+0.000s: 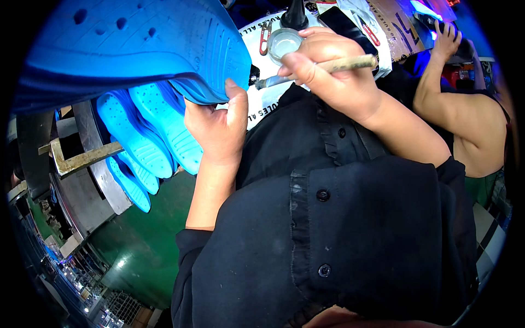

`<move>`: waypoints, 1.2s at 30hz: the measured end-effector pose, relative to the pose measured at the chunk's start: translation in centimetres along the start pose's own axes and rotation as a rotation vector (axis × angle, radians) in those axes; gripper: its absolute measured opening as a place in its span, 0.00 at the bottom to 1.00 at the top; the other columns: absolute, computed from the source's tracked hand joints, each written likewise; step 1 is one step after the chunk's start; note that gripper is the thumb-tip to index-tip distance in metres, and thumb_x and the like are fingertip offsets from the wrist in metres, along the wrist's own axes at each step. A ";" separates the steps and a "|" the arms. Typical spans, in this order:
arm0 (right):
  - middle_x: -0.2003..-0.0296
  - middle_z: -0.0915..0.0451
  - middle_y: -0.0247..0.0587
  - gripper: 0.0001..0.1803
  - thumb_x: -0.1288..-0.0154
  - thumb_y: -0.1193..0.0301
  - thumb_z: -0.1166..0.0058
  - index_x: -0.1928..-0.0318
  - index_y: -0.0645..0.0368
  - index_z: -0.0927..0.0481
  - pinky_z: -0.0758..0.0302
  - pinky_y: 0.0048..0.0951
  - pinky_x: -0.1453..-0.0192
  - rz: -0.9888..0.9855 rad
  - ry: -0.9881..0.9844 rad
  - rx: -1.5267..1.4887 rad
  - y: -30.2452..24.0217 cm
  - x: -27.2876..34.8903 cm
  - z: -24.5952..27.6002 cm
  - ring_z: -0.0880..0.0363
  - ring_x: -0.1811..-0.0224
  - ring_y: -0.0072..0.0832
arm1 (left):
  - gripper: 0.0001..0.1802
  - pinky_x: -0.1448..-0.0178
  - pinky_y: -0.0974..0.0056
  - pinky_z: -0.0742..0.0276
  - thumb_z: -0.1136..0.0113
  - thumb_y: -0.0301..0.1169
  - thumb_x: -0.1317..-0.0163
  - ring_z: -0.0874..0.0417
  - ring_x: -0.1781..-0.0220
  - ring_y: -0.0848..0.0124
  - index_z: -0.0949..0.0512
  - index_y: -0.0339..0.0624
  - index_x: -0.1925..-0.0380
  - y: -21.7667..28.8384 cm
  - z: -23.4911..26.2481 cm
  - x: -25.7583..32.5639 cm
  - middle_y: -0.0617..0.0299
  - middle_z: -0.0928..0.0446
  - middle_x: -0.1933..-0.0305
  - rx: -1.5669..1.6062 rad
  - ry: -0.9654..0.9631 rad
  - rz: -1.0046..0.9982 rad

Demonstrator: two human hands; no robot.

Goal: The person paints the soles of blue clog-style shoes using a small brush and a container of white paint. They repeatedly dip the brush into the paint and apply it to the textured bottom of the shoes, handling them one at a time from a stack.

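A large blue foam clog (pixel 164 49) with round holes fills the upper left, close to the camera. My left hand (pixel 219 123) is closed on its edge, the thumb pressed against the end of the shoe. In my right hand (pixel 342 76) is a brush (pixel 350 64) with a pale handle, its dark tip pointing left, just beside the clog's end. A small round glass jar (pixel 284 44) with whitish contents is at the fingers of the same hand; whether they grip it I cannot tell.
More blue clogs (pixel 142 131) hang over a metal and wood rack (pixel 82 158) at left. A black bottle (pixel 295 15), red snips (pixel 265 38) and a black phone (pixel 342 26) lie beyond the jar on white printed sheeting. At right, another person's arm (pixel 445 82) is raised.
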State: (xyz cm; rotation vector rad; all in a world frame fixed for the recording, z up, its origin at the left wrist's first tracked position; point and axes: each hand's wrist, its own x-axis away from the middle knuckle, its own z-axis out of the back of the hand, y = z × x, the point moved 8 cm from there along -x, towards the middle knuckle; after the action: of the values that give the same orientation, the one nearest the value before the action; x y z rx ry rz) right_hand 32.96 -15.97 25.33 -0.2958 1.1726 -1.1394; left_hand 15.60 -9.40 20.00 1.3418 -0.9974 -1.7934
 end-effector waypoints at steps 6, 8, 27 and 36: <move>0.82 0.22 0.39 0.11 0.41 0.68 0.41 0.76 0.63 0.19 0.31 0.31 0.70 -0.001 0.029 0.016 0.3 0.0 0.1 0.24 0.78 0.31 | 0.15 0.52 0.69 0.28 0.42 0.20 0.44 0.24 0.60 0.73 0.32 0.30 0.57 0.1 -0.1 0.0 0.56 0.24 0.60 -0.007 0.000 -0.021; 0.82 0.22 0.39 0.12 0.42 0.68 0.41 0.77 0.63 0.19 0.31 0.31 0.69 0.051 -0.015 0.066 0.0 0.0 -0.3 0.24 0.78 0.31 | 0.15 0.52 0.69 0.28 0.42 0.20 0.44 0.24 0.60 0.73 0.32 0.29 0.57 0.2 -0.1 -0.1 0.55 0.24 0.60 -0.011 0.001 -0.027; 0.70 0.22 0.41 0.19 0.30 0.63 0.56 0.69 0.67 0.20 0.33 0.22 0.62 -0.437 0.374 -0.391 4.9 4.9 8.5 0.31 0.72 0.21 | 0.24 0.68 0.66 0.23 0.45 0.22 0.41 0.20 0.67 0.68 0.40 0.35 0.46 1.5 -0.4 1.2 0.51 0.26 0.56 0.167 -0.109 0.268; 0.72 0.23 0.35 0.21 0.32 0.58 0.53 0.69 0.64 0.20 0.36 0.21 0.62 -0.664 0.525 -0.639 7.1 7.9 9.7 0.33 0.71 0.19 | 0.11 0.77 0.71 0.27 0.43 0.27 0.44 0.27 0.80 0.71 0.31 0.38 0.62 -0.2 -2.3 5.1 0.59 0.25 0.69 0.857 -0.060 1.074</move>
State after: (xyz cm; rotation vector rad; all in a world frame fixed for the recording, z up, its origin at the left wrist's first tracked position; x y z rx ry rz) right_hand 44.51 -22.68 19.95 -0.9727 1.9895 -1.4274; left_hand 16.55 -14.06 17.11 0.8212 -2.1178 -0.5776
